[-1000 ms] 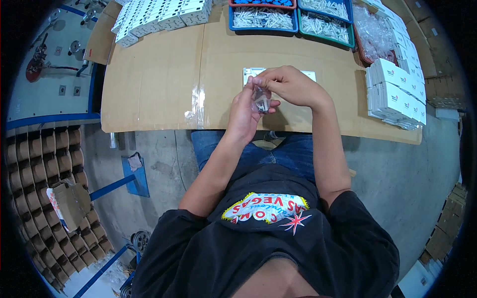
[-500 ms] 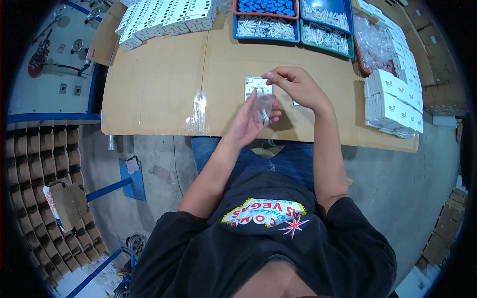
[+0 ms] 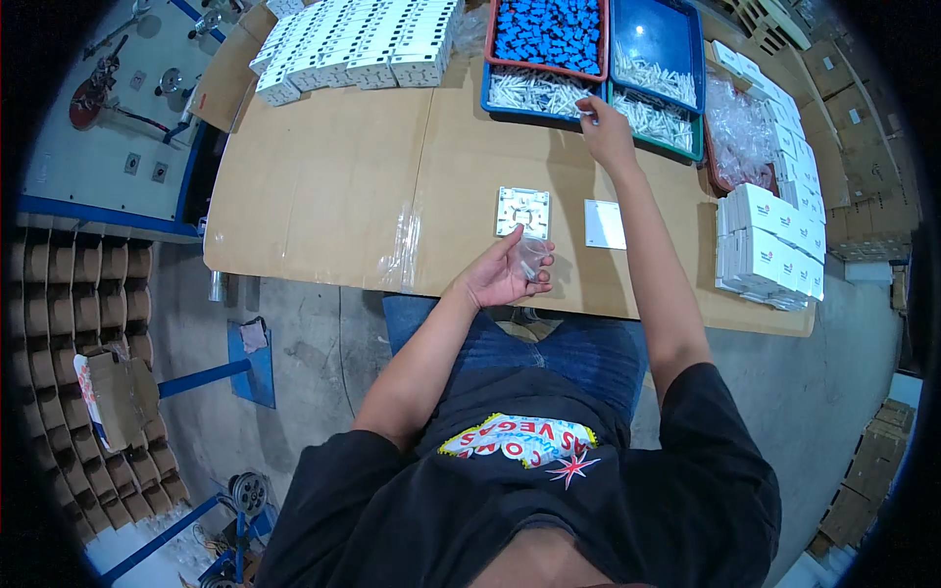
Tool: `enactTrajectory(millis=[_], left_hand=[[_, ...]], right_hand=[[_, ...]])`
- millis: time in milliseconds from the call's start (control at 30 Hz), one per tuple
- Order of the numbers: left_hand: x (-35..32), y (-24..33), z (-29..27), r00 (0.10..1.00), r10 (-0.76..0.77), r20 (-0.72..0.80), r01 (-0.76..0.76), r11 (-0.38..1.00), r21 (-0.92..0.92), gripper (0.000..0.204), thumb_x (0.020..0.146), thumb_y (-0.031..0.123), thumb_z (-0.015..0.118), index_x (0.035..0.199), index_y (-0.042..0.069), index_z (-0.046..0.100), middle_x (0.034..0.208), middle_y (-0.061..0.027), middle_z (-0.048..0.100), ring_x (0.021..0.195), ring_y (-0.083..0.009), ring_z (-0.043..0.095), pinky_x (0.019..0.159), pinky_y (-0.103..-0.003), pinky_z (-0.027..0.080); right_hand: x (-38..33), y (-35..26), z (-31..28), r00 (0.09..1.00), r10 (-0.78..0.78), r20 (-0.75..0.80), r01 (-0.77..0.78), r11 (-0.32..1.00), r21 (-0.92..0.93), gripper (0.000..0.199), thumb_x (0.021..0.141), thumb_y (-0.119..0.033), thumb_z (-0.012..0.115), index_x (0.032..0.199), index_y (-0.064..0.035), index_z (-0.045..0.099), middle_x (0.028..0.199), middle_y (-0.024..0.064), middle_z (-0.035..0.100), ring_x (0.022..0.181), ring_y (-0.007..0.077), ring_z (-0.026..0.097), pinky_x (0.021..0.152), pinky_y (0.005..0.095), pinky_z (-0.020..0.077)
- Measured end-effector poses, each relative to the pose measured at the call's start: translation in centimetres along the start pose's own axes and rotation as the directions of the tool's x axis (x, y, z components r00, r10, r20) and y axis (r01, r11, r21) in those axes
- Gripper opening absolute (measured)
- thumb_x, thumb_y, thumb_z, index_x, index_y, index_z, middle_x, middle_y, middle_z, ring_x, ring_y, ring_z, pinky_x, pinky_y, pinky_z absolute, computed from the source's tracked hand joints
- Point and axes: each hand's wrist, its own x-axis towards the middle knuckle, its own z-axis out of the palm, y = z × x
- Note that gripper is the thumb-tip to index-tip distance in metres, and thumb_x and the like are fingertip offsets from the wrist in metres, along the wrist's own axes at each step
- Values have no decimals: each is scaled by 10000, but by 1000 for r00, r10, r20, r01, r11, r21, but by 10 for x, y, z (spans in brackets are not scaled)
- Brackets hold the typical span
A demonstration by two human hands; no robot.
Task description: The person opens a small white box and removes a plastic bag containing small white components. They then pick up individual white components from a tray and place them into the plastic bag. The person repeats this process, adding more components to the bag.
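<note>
In my left hand [image 3: 498, 274] is a small clear plastic bag [image 3: 532, 253] with a little white piece inside; the fingers curl round it near the table's front edge. Just beyond it lies a square white plastic plate [image 3: 522, 210] with raised fittings. My right hand [image 3: 610, 135] reaches far forward over the near rims of the trays, its fingertips pinched together. Something small and whitish shows at those fingertips, too small to name. Close by are a blue tray of white plastic pieces [image 3: 534, 91] and a green tray of white pieces [image 3: 655, 122].
A flat white square [image 3: 604, 223] lies beside my right forearm. Behind stand a red tray of blue pieces [image 3: 549, 34] and a blue tray [image 3: 652, 39]. Clear bags [image 3: 740, 127] fill a reddish tray at right, near stacked white boxes [image 3: 769, 240]. White units [image 3: 358, 44] stand at back left.
My right hand has left the white plate and moved forward to the trays. My left hand has drawn slightly back from the plate, still holding the bag. The view has shifted a little.
</note>
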Motion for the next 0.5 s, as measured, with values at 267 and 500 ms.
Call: enactTrajectory(millis=[267, 500], left_hand=[[2, -2, -2, 999, -2, 50, 2, 1000, 0, 734, 1037, 605, 471, 1462, 7, 480, 1206, -128, 641, 1012, -294, 652, 1037, -492, 513], [0, -1, 2, 999, 34, 33, -35, 999, 36, 737, 1046, 570, 486, 1518, 8, 422, 1255, -128, 635, 1050, -295, 645, 1050, -485, 503]], right_hand=[[46, 16, 43, 982, -185, -38, 159, 918, -362, 202, 923, -170, 621, 1070, -98, 738, 1058, 173, 726, 1005, 387, 685, 871, 520, 562], [61, 13, 50, 997, -20, 72, 54, 859, -509, 218, 904, -209, 630, 1086, -151, 734, 1079, 152, 742, 1036, 365, 699, 864, 497, 559]])
